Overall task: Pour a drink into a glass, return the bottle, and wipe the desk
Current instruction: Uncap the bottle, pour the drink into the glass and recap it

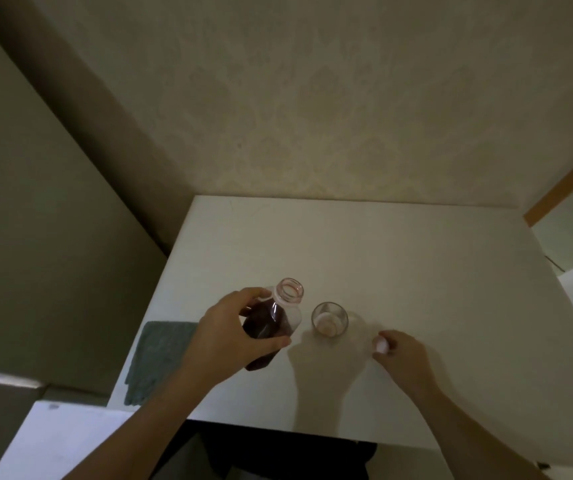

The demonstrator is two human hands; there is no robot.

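A white counter [416, 271] is seen from above, set against a patterned wall. Near its middle, a clear plastic bottle [271, 323] of dark red drink is held by the left hand [229, 337]; the fingers and thumb are curled round the body, so that grip is closed on the bottle. The bottle is uncapped, and its open neck is leaned toward 1 o'clock. Whether its base is touching the counter cannot be told, since the base is hidden behind the hand.

Just beside the bottle, at 3 o'clock from it, a short clear glass [330, 320] is stood upright on the counter; whether any drink is in it cannot be told. Further toward 4 o'clock, a small white cap [382, 345] is pinched in the fingertips of the right hand [406, 355], which is lowered close to the counter.

At 9 o'clock from the left hand, a grey-green cloth [156, 362] is laid flat along the counter's left edge.
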